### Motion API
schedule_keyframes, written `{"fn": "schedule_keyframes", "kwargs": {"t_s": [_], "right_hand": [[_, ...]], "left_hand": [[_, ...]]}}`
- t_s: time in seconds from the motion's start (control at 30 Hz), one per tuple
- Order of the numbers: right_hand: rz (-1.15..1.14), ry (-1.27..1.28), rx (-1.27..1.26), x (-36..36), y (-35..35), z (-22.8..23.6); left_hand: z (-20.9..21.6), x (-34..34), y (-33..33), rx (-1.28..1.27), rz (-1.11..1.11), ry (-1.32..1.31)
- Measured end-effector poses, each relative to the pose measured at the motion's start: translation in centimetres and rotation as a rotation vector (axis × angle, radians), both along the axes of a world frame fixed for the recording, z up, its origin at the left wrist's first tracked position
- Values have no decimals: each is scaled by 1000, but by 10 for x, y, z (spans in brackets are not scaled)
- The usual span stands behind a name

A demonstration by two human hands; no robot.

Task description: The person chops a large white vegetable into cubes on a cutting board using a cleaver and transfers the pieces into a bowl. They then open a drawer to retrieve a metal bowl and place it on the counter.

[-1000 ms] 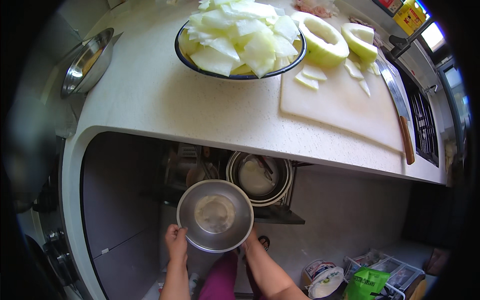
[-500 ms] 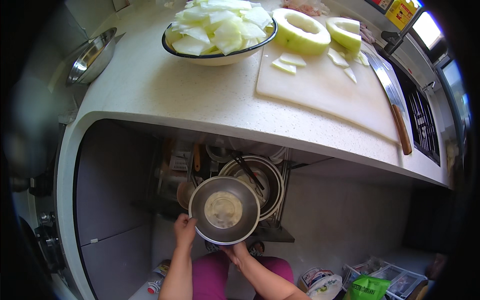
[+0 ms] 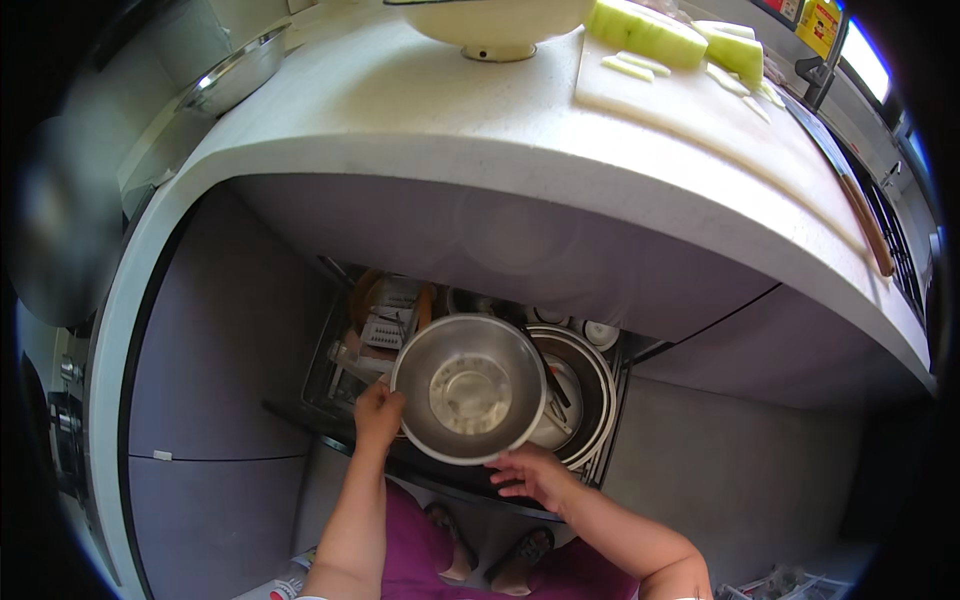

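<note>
countertop [image 3: 420, 110]: white, curved edge. It now fills the top half of the view and is seen from below its lip; half a second ago its surface lay well open to the camera, so the head has dropped lower toward the drawer.
drawer [image 3: 330, 395]: pulled-out wire rack under the counter, open and packed with cookware. It has come closer and larger than a second ago.
cutting board [image 3: 700, 105]: white, on the counter at upper right, carrying cut green melon pieces [image 3: 650, 30]. It has slid toward the top rim of the view.
white bowl [image 3: 495, 20]: only its base and foot show now; the cut pieces in it were visible before and are out of sight.
steel bowl [image 3: 470, 400]: the thing in hand, held over the drawer with its mouth up and a pale reflection at its bottom. It sits just above a larger round pan [image 3: 580, 400] in the rack, lower relative to the counter than a second ago.
spare steel bowl [image 3: 235, 75]: at the counter's left edge, unmoved.
knife [image 3: 850, 195]: wooden handle, at the right end of the board.
left hand [image 3: 378, 415]: fingers clamped on the bowl's left rim.
right hand [image 3: 535, 475]: under the near rim, fingers closed on it.
meaning: judged, the bowl is still gripped by both hands, not resting in the rack, at drawer level.
</note>
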State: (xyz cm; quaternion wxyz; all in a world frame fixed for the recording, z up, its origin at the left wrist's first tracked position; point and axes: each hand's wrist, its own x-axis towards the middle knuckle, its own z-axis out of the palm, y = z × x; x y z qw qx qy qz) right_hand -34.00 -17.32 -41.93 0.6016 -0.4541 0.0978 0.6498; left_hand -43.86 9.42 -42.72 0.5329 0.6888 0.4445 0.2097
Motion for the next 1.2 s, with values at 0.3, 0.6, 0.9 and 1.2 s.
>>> {"fn": "schedule_keyframes", "kwargs": {"t_s": [0.3,0.6,0.9,1.2], "right_hand": [[26,-148,56,6,39,-17],[44,-412,-94,9,6,-32],[294,-1873,-836,48,-52,-44],[547,-1501,-1263,93,-44,-46]], "left_hand": [[-28,-9,26,69,118,60],[-28,-18,76,282,246,117],[-21,-28,104,487,212,421],[24,31,-90,407,-506,-111]]}}
